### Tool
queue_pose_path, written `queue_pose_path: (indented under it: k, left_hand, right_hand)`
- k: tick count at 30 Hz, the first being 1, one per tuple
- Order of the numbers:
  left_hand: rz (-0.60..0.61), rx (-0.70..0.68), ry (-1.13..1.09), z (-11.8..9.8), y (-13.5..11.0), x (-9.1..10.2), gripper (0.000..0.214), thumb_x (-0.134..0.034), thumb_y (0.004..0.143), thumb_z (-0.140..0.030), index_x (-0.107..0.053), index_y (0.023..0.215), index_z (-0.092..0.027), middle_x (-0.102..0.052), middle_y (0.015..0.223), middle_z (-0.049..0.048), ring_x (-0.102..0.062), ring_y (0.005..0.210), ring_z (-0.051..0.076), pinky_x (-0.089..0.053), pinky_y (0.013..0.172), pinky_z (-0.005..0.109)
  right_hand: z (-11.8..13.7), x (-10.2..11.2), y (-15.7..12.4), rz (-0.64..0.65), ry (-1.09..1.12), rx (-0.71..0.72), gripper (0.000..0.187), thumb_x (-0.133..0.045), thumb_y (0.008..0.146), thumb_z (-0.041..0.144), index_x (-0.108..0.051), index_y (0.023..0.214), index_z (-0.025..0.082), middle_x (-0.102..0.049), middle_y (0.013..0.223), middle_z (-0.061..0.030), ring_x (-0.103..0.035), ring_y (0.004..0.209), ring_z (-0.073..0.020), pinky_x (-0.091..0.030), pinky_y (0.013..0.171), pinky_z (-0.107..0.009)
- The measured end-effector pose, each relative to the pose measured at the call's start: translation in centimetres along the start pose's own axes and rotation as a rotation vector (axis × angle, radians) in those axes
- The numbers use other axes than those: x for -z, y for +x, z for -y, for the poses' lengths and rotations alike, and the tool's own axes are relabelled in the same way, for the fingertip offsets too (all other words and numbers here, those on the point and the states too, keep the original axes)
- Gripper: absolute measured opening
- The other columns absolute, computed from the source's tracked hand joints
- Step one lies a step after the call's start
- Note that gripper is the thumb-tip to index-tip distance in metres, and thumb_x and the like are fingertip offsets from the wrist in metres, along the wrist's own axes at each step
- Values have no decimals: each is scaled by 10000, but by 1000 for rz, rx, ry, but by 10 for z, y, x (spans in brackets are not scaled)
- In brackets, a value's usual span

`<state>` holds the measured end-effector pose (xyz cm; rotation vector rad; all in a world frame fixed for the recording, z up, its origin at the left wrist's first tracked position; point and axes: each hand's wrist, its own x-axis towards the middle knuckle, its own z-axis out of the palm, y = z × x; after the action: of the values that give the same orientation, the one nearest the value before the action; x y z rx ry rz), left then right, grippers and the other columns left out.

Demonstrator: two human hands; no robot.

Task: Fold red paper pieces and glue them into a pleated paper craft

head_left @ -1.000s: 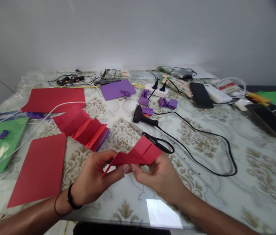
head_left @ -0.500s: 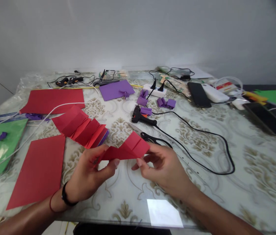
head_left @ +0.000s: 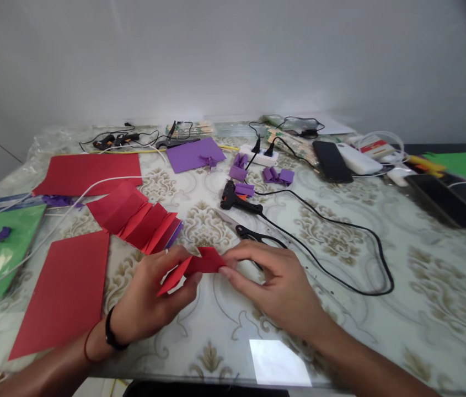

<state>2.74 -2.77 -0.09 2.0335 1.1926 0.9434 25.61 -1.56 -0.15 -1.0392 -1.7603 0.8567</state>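
Note:
Between my hands is a creased strip of red paper [head_left: 210, 260], held above the table in the head view. My left hand [head_left: 154, 292] grips its left part between thumb and fingers, with one flap angled down toward the palm. The right end is pinched by thumb and fingers of my right hand [head_left: 272, 284]. Just beyond my left hand lies a stack of folded red paper pieces [head_left: 135, 215] with a purple edge showing. Black-handled scissors [head_left: 253, 234] lie behind my right hand, which partly hides a handle. A black glue gun [head_left: 239, 199] rests behind them.
Red sheets [head_left: 65, 292] lie at the left, near a green pack [head_left: 5, 248]. Purple folded pieces [head_left: 278, 175] and a purple sheet [head_left: 193, 154] sit farther back by a white power strip [head_left: 260, 155]. A black cord [head_left: 365, 227] loops at right, near phones [head_left: 443, 201].
My right hand has moved slightly left and in toward my left hand. The red strip's right part has folded down and looks shorter, and its left flap now shows.

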Motion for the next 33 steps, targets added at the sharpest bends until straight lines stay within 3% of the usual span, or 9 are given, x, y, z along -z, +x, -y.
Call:
queue_pose_path:
  k: [4,7,9,13,17,21,25,28,33]
  left_hand:
    - [46,63,-268,3,-5,5,460,-732,944,-470,-649,1331,-235,-779,1044,86,-738,955,265,-590,849,365]
    - [-28,131,-435,7,-8,6,595,-491,1021,-680,-674,1348,-217,-786,1066,132,-739,1008,307,-595,869,414]
    - [-20,205,-427,7,-6,6,493,-474,1064,-609,-717,1259,-227,-790,978,97,-738,923,260,-588,827,370]
    - [50,211,-300,3,5,4,206,-674,1016,-406,-763,1002,-221,-768,851,19,-690,757,160,-538,713,261]
    - [54,201,-226,1,9,3,197,-656,1018,-357,-769,939,-216,-777,827,1,-701,749,148,-532,705,242]
    - [81,191,-167,1,8,1,241,-656,1017,-368,-751,863,-209,-760,776,-5,-693,715,145,-527,674,233]
    - [73,177,-186,1,8,-2,187,-710,984,-379,-768,1071,-225,-812,956,30,-738,838,181,-568,753,262]
    - [103,185,-228,2,8,-3,174,-702,991,-370,-787,1008,-219,-811,904,27,-728,808,174,-562,745,258]
    - [156,199,-183,2,6,-2,221,-680,992,-332,-761,844,-190,-752,763,-3,-650,703,135,-494,668,226]
  right_hand:
    - [-2,2,2,-20,-32,-59,87,-734,906,212,-749,822,231,-758,752,5,-699,687,-163,-538,676,-284]
    - [-3,4,3,-24,-20,-89,102,-725,904,231,-749,805,229,-753,736,4,-687,673,-163,-528,664,-283]
    - [-2,4,3,-7,-11,-97,108,-716,901,232,-740,796,228,-745,731,6,-676,668,-160,-526,662,-281]
    - [-2,3,3,79,30,-118,97,-695,900,225,-717,806,226,-737,755,7,-671,701,-163,-530,689,-281]
    - [-2,0,1,173,64,-164,98,-706,917,295,-713,857,217,-730,789,5,-662,741,-167,-514,709,-278]
    - [-2,-5,0,207,-8,-195,270,-677,947,345,-637,719,205,-613,668,32,-537,641,-139,-417,617,-266]
    - [-2,-7,0,245,-11,-186,280,-641,963,294,-588,702,206,-549,651,48,-489,626,-126,-375,601,-257]
    - [-1,-6,1,269,-12,-167,304,-658,933,241,-528,660,207,-477,621,63,-449,605,-115,-359,596,-252]
    - [-2,-8,1,275,92,-181,198,-696,948,296,-674,775,202,-666,694,33,-587,658,-128,-432,641,-246]
